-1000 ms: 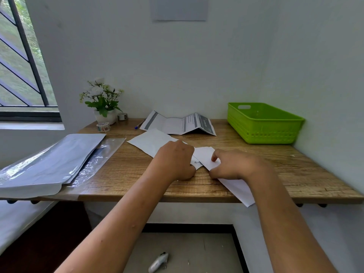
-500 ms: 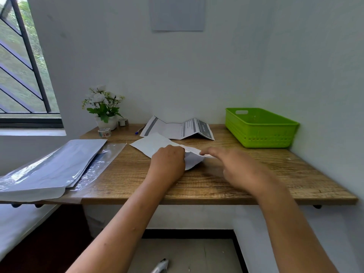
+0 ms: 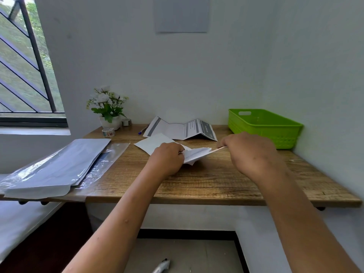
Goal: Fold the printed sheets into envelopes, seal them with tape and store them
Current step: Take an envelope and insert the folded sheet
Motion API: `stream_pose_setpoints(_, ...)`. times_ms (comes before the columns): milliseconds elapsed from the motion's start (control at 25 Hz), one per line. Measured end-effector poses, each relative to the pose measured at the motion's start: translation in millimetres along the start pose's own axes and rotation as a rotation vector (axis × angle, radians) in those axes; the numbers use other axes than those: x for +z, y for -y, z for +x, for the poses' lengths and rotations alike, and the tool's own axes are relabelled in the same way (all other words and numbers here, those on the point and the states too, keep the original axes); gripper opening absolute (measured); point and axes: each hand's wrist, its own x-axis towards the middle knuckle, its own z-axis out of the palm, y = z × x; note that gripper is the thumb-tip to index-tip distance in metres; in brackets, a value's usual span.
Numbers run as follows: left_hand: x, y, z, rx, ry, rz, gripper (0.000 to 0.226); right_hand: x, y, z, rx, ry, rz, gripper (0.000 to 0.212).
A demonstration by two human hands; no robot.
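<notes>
Gripping sheet [image 3: 195, 155], left hand [image 3: 167, 160] (right hand [image 3: 250, 152] too).

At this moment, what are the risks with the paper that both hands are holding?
1. The left hand grips the white sheet and the right hand pinches its edge, lifted off the table; a hard pull may tear it or crease it crookedly.
2. The tape roll stands far back beside the flower pot; reaching for it might knock the pot.

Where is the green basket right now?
Head view: the basket sits at the table's far right, against the wall, just beyond the right hand.
</notes>
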Motion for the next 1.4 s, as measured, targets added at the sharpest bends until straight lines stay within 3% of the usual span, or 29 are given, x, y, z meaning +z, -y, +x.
stream_pose_setpoints(160,11.7,-2.7,-5.9,0.021,-0.111,-0.024,0.034,10.2,14.9,1.5,0.047,-0.055,-0.067,0.038)
stream_pose_setpoints(400,16.5,-7.5,-13.1,0.054,-0.146,-0.059,0.041,24.2,3.3,9.4,0.192,-0.057,0.086,0.038)
stream_pose_setpoints(520,13.9,-10.1,-17.9,0.081,-0.164,-0.078,0.043,20.8,-12.2,17.4,0.236,-0.052,0.298,0.038)
stream_pose_setpoints(680,10.8,-12.7,-19.9,0.085,-0.179,-0.12,0.036,19.2,-16.5,23.9,0.154,-0.058,0.561,0.043)
stream_pose_setpoints(800,10.4,-10.5,-19.2,0.072,-0.155,-0.137,0.031,26.7,-15.0,29.0,0.12,-0.038,0.499,0.042)
stream_pose_setpoints(960,12.3,-7.0,-14.2,0.048,-0.131,-0.129,0.025,24.8,-16.8,32.0,0.152,0.062,0.207,0.043)
stream_pose_setpoints(1120,17.8,-5.9,-13.6,0.052,-0.142,-0.118,0.028,33.2,-4.3,25.9,0.137,-0.035,0.038,0.045)
stream_pose_setpoints(1400,18.5,-4.8,-15.0,0.039,-0.14,-0.146,0.035,55.1,-4.8,21.7,0.139,-0.169,0.236,0.055)
